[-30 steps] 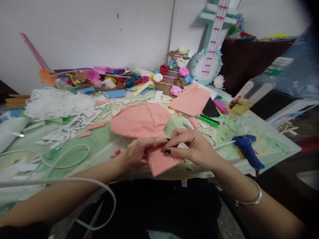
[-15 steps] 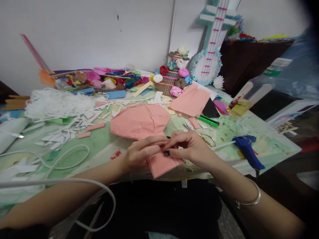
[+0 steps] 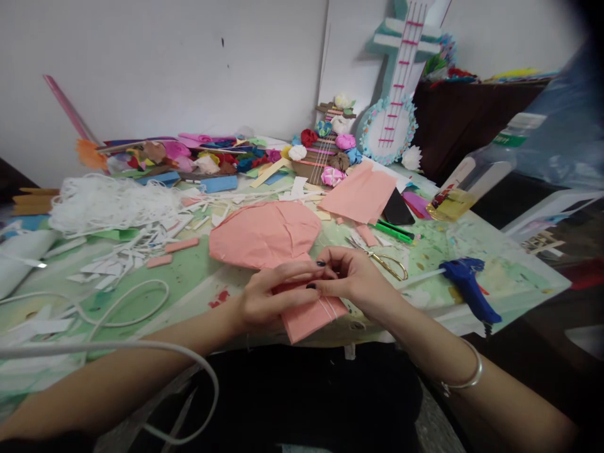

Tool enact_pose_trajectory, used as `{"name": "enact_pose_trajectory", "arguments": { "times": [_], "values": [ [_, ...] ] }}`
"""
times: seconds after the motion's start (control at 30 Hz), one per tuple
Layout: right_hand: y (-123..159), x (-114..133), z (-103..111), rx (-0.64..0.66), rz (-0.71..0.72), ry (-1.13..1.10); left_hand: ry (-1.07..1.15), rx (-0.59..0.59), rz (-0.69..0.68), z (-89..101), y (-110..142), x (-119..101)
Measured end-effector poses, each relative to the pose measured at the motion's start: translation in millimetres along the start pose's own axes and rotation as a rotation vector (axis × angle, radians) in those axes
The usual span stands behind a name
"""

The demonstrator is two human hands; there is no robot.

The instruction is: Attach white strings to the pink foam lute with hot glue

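A pink paper-covered shape (image 3: 264, 233) lies at the table's front edge, its broad rounded body away from me and its narrow squared end toward me. Two thin white strings (image 3: 326, 308) cross that narrow end. My left hand (image 3: 268, 296) is closed around the narrow part, fingers over its top. My right hand (image 3: 352, 280) pinches with thumb and finger right at the left fingertips, above the pink paper; whatever sits in the pinch is too small or hidden to name. Gold-handled scissors (image 3: 389, 264) lie just beyond my right hand.
A blue glue gun (image 3: 467, 286) rests at the right edge. Pink paper sheets (image 3: 361, 192), a green cutter (image 3: 395, 231) and a bottle (image 3: 472, 176) lie behind. White string (image 3: 111, 201) and scraps cover the left. A white cable (image 3: 202, 365) loops across my left forearm.
My right hand has shifted slightly, its fingers now pinching higher at the left fingertips. The left fingers lie a little straighter over the pink shape. The view has tilted slightly.
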State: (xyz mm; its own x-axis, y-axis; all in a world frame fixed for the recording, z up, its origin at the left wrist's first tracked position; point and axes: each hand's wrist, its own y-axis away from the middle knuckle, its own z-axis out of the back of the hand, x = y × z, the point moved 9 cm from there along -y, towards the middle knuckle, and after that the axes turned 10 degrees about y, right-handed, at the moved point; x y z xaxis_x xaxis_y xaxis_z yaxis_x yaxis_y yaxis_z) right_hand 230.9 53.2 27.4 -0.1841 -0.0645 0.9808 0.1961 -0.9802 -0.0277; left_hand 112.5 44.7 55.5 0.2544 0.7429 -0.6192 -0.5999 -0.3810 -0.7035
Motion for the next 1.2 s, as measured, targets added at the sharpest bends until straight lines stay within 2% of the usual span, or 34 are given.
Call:
{"name": "enact_pose_trajectory", "arguments": {
  "times": [0.1,0.2,0.27,0.4,0.57,0.67,0.77,0.83,0.97,1.07,1.13,1.2],
  "values": [
    [0,-3,-2,0.002,-0.026,-0.026,-0.013,-0.052,0.112,1.3,1,4],
    [0,-6,-2,-0.007,-0.052,-0.065,-0.041,-0.145,0.137,3.3,5,0],
    [-1,-7,-3,-0.011,-0.060,-0.087,-0.068,-0.163,0.108,3.5,7,-4],
    [-2,-6,-3,-0.021,-0.062,-0.117,-0.154,-0.025,0.015,-1.6,4,-10],
    [1,-2,2,-0.059,-0.049,-0.150,-0.231,0.032,-0.096,1.9,-2,-16],
    [5,1,13,-0.151,0.003,-0.178,-0.158,0.030,-0.001,6.8,-11,-14],
    [11,2,30,-0.287,0.049,-0.216,-0.050,-0.066,0.127,21.8,-28,-15],
    [14,4,38,-0.348,0.089,-0.234,-0.059,-0.171,0.144,37.1,-43,-21],
    [17,20,45,-0.390,0.211,-0.158,-0.128,-0.541,0.089,86.4,-74,-40],
    [17,37,44,-0.387,0.294,-0.069,-0.071,-0.792,0.046,123.1,-93,-52],
    [18,49,39,-0.380,0.338,-0.009,0.039,-0.874,0.032,140.6,-106,-59],
    [19,59,32,-0.371,0.369,0.059,0.206,-0.890,0.016,150.7,-118,-67]
  ]
}}
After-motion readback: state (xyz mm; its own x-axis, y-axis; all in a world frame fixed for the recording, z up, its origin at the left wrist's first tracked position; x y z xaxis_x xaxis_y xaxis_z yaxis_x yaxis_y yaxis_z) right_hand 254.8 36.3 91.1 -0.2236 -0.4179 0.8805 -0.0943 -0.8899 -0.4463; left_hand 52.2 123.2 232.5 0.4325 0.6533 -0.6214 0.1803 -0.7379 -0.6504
